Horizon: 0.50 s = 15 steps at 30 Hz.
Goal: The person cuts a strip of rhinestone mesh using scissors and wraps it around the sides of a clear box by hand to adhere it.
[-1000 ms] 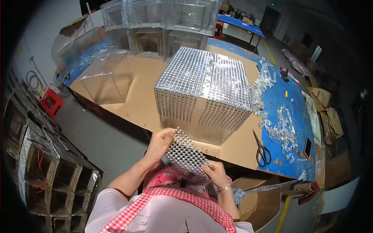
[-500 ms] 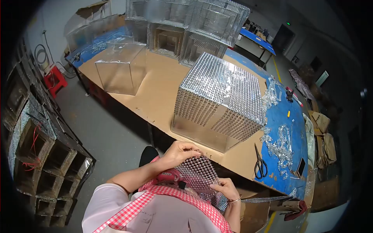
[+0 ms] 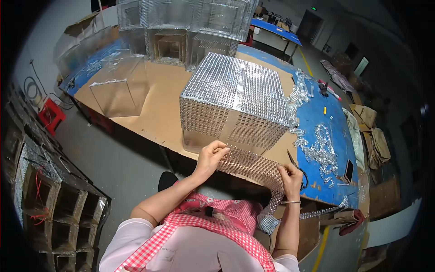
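Between my two hands stretches a strip of rhinestone mesh (image 3: 249, 165), held up in front of the clear box. Its left end is pinched by my left hand (image 3: 210, 158), fingers closed. Farther along the upper edge, my right hand (image 3: 291, 177) grips it with thumb and fingers, and the rest hangs down below that hand towards my lap. Just behind stands the clear box (image 3: 233, 106), its top and the upper part of its front covered in shiny rhinestones. The lower front of the box is bare. Scissors (image 3: 302, 174) lie partly hidden behind my right hand.
A plain clear box (image 3: 115, 93) stands at the table's left. Stacked rhinestone boxes (image 3: 181, 27) rise at the back. Loose rhinestone strips (image 3: 321, 149), a phone (image 3: 349, 171) and a yellow tool (image 3: 325, 110) lie on the blue covering. Shelf-like boxes (image 3: 59, 213) stand at lower left.
Both hands have risen from my lap towards the box and moved apart. The mesh, bunched near my apron before, is now stretched out before the box's front. The view has shifted slightly.
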Each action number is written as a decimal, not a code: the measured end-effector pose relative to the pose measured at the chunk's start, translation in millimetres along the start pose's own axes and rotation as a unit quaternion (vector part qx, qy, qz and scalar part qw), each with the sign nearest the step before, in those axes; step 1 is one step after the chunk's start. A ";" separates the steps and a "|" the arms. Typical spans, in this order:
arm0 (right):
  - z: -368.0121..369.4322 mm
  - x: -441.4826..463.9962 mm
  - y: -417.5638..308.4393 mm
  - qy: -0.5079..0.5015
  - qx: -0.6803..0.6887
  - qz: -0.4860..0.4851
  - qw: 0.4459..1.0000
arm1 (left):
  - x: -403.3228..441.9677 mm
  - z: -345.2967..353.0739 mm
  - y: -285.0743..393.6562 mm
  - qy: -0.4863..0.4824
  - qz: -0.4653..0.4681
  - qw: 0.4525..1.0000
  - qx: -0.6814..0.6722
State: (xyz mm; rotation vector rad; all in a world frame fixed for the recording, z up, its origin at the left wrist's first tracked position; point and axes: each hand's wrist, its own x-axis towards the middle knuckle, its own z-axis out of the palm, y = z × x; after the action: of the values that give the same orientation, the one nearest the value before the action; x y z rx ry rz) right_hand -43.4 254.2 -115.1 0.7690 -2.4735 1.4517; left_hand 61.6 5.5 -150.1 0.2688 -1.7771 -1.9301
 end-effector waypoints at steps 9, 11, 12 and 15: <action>0.9 18.4 12.5 -0.005 -0.049 0.000 0.999 | 4.7 8.4 5.2 0.050 0.023 0.997 0.060; 0.0 21.7 3.9 -0.006 -0.050 -0.015 0.999 | 5.6 6.8 3.3 0.052 0.006 0.995 0.090; 0.0 23.1 2.8 -0.009 -0.061 -0.009 0.998 | 5.7 6.3 1.4 0.054 0.007 0.994 0.091; 1.2 26.9 2.5 -0.015 -0.085 0.003 0.996 | 6.2 5.1 -3.1 0.062 0.009 0.993 0.096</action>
State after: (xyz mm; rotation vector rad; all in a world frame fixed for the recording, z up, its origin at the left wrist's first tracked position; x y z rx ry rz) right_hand -67.4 244.9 -107.0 0.7551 -2.5835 1.2185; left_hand 53.2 7.0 -151.3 0.4275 -1.8759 -1.6922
